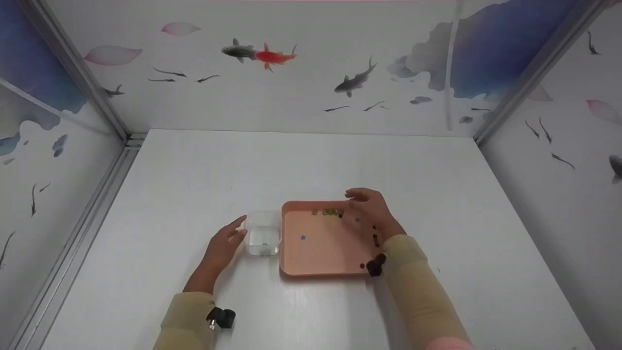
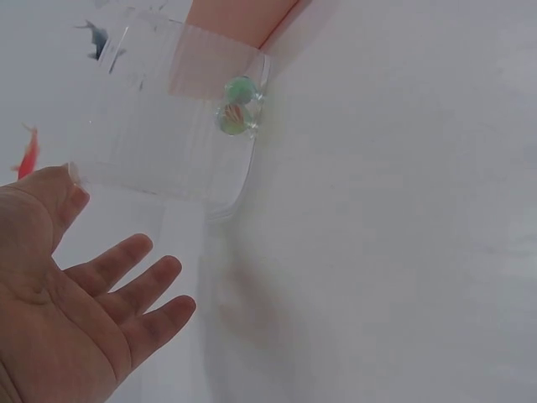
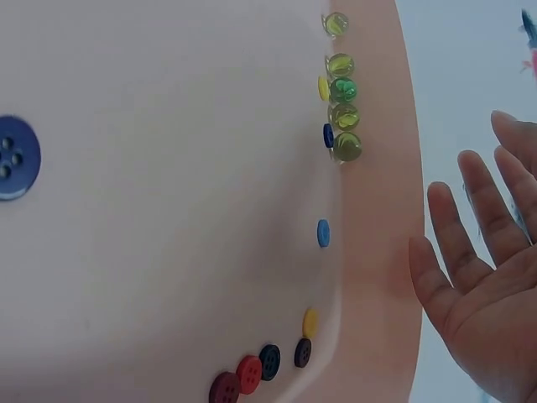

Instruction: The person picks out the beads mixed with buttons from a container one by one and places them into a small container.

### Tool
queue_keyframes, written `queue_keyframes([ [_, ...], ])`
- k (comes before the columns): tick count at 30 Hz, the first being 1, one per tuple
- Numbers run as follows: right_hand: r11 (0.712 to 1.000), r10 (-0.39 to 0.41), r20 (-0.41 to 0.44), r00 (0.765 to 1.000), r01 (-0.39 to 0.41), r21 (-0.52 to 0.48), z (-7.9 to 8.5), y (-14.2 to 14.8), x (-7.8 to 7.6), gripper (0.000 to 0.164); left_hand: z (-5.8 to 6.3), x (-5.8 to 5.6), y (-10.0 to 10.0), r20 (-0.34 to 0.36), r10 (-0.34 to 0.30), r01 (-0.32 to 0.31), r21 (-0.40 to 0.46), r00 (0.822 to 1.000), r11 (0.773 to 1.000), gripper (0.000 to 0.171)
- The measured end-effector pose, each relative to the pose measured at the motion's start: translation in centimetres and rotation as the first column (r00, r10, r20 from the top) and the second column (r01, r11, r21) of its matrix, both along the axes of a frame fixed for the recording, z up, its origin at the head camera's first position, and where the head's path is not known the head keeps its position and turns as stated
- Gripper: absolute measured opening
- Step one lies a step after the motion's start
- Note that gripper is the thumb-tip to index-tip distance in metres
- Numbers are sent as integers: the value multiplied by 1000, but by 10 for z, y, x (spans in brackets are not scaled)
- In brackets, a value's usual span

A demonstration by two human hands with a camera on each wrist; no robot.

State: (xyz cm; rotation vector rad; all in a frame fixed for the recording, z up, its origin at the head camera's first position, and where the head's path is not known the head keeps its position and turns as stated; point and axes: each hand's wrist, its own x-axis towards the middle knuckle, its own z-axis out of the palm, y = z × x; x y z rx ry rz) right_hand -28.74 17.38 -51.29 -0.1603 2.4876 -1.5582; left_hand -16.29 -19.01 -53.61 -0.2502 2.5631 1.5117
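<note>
A clear plastic box [image 1: 262,238] stands against the left side of a pink tray [image 1: 320,262]. Two glass marbles [image 2: 238,105] lie in the box. My left hand [image 1: 226,246] is at the box's left side, fingers spread and loosely bent, a fingertip right at its rim. Over the tray's far right part hovers my right hand [image 1: 371,206], relaxed and holding nothing. Along the tray's far edge sits a row of marbles [image 3: 345,116], yellowish and green, with small buttons beside them. A dark blue button [image 3: 17,158] lies on the tray floor.
Red and dark buttons [image 3: 249,374] gather along the tray's right side. The white table [image 1: 301,165] meets a fish-patterned back wall [image 1: 306,97], with side panels left and right. Each sleeve carries a black wrist camera [image 1: 223,317].
</note>
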Motion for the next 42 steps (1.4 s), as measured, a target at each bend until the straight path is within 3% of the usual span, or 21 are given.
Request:
queue_keyframes([
  [10,996,67,16,998,-68,62,-1,3,2,40,0,3,0,-23,-15,15,-3,1000,1000,48],
  [17,982,106,26,994,-109,152,-1,2,1,32,-3,2,-1,-25,-17,17,4,1000,1000,48],
  [25,948,110,54,992,-121,293,1,-4,3,31,-2,3,-2,-22,-6,5,-12,1000,1000,48],
  [34,918,69,136,988,-116,379,6,-13,2,33,-2,3,-2,-44,-14,14,-15,999,1000,48],
  [42,871,79,156,985,-145,469,8,-16,1,30,0,2,-1,-38,-20,20,-14,999,1000,48],
])
